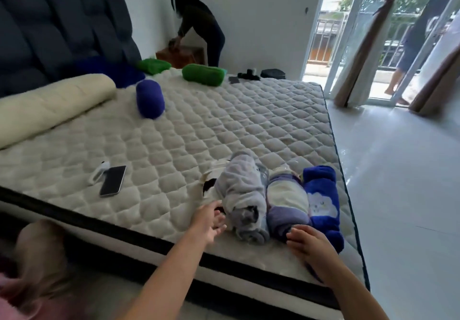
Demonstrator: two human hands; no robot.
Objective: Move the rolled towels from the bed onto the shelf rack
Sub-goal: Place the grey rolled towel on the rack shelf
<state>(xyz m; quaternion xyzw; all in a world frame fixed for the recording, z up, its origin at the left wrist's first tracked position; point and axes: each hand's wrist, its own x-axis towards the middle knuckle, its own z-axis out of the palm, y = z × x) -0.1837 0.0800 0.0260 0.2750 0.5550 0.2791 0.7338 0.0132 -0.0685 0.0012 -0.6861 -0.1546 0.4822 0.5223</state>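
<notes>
Pale lilac rolled towel on bed | I'm reaching, both hands' fingers spread, empty | I should be cupping both ends so it stays rolled.

Two bare forearms reach forward from the bottom edge. The left hand is open, palm turned inward, fingers loosely spread. The right hand hovers palm-down, fingers relaxed and slightly curled, holding nothing.
</notes>
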